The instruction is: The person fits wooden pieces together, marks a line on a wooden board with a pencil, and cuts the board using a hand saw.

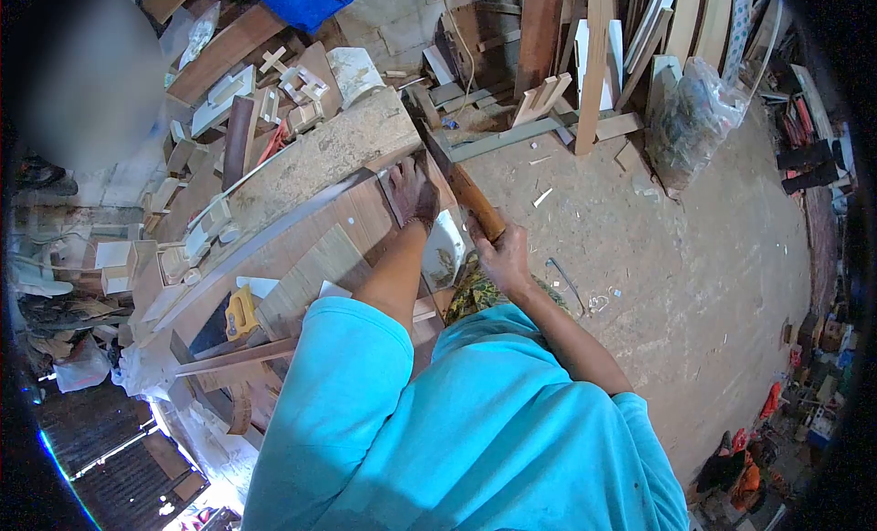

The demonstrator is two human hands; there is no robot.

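My right hand point(504, 254) is wrapped round the thick wooden handle point(477, 202) of a long tool. Its narrow dark upper part point(437, 147) points up and away from me, and I cannot make out the exact kind of tool. Close by on the left, my left hand point(413, 195) lies palm down on a brown wooden piece point(391, 200) at the end of the workbench, fingers stretched forward and a little apart. A white patterned panel point(445, 248) shows between my two arms. Under my left forearm, pale boards point(315, 266) rest on the bench.
A thick rough slab point(324, 152) runs along the bench's far side. At left lies a yellow-handled saw point(241, 313). Wood offcuts point(297, 88) are heaped beyond. Upright planks point(598, 65) and a clear plastic bag point(696, 120) stand by the wall. Small scraps dot the floor point(694, 284).
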